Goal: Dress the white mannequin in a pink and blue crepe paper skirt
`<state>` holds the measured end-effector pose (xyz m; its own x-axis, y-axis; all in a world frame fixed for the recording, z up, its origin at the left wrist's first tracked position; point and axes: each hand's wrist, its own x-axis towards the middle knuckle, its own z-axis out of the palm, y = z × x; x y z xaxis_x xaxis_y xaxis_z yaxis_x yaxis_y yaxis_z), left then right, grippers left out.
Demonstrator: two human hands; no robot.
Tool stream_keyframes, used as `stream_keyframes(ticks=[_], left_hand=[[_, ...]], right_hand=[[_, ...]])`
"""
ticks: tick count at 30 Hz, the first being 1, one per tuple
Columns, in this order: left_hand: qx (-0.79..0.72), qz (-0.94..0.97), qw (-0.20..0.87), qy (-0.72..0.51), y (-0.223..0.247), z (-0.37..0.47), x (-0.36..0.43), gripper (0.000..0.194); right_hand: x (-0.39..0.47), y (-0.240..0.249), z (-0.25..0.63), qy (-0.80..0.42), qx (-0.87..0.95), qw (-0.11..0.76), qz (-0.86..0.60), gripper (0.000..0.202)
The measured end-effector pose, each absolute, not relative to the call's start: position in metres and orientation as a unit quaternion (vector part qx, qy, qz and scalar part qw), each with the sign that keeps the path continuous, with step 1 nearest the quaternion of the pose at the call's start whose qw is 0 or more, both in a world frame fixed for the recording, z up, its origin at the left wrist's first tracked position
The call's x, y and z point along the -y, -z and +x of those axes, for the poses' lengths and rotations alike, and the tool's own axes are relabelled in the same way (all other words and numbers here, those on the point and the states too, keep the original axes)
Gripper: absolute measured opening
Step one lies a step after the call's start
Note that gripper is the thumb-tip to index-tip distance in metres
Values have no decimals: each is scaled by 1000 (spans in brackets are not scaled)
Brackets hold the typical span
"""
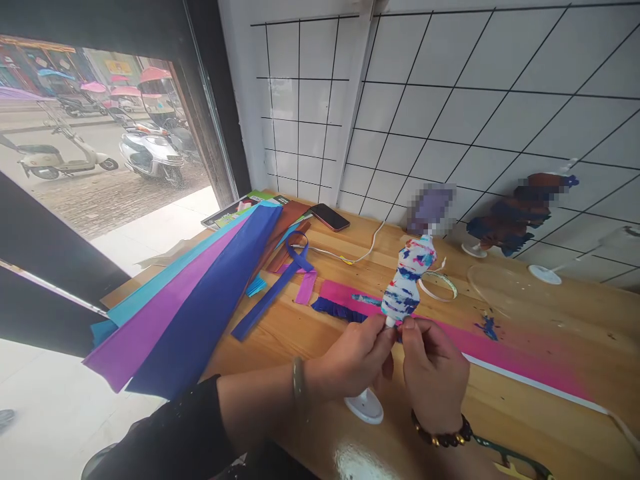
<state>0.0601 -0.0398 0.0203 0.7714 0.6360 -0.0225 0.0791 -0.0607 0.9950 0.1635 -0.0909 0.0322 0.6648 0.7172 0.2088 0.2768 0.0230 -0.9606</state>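
Observation:
A white curvy form (403, 283), blotched and banded with blue and pink, stands tilted in front of me. My left hand (353, 357) is closed round the white stem just below it. A round white base (369, 407) shows under my hands. My right hand (434, 363) pinches at the form's lower edge; a bit of dark blue shows by its fingertips, but what it grips is mostly hidden. A ruffled dark blue strip (334, 308) lies behind my left hand, on a long pink sheet (520, 365).
Folded blue, purple and turquoise sheets (200, 300) overhang the table's left side. Nearby lie a blue ribbon-like strip (265, 303) and a phone (330, 217). Against the tiled wall stands a brown and blue ruffled piece (515, 217). A tape roll (440, 285) sits right of the form.

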Motion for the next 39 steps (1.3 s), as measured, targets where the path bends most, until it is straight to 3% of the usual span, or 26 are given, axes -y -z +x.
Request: stream_keyframes(ticks=[6, 11, 15, 19, 25, 34, 39], left_hand=[[-185, 580, 769, -194, -19, 61, 35, 38], [-157, 540, 807, -182, -21, 60, 31, 37], [-190, 583, 761, -212, -21, 58, 28, 35], [-232, 632, 695, -252, -24, 55, 26, 34], [-248, 727, 599, -225, -26, 54, 30, 31], [-268, 792, 479, -267, -29, 55, 31, 18], [-280, 796, 466, -266, -29, 54, 33, 19]], right_hand=[[91, -26, 180, -177, 424, 572, -679, 21], [91, -24, 186, -275, 395, 615, -624, 24], [89, -29, 183, -390, 330, 664, -547, 34], [88, -33, 184, -410, 371, 622, -555, 49], [91, -32, 183, -346, 412, 592, -600, 37], [91, -27, 175, -405, 301, 677, -535, 15], [91, -30, 168, -397, 277, 681, -549, 17]])
